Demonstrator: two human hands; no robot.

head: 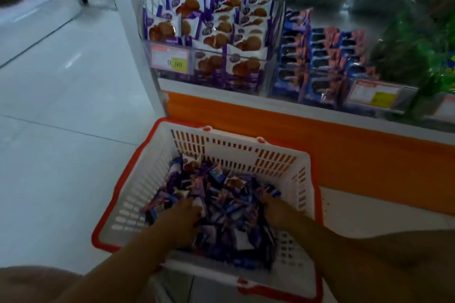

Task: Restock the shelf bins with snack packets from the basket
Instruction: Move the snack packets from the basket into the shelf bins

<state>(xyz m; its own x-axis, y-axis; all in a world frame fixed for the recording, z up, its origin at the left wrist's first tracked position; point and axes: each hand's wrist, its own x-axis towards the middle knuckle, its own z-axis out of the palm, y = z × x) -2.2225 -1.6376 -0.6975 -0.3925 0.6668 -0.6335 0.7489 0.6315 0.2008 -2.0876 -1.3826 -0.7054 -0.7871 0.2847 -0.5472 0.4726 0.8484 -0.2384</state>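
Packets, purple and blue foil point(229, 206), lie heaped in the red-rimmed white plastic basket point(246, 152). Your left hand point(183, 213) and right hand point(272, 204) dig into them; their fingers are buried, so grip cannot be told. Basket sits below the clear shelf bins point(209, 49), likely keeping reaches short.

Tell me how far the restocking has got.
Done: the cookie bin and the blue-packet bin both look well filled. In hand: the left hand and right hand are down among the packets in the basket; whether either grips one is unclear. Left: a heap of mixed packets lies in the basket, so much is yet to shelve.
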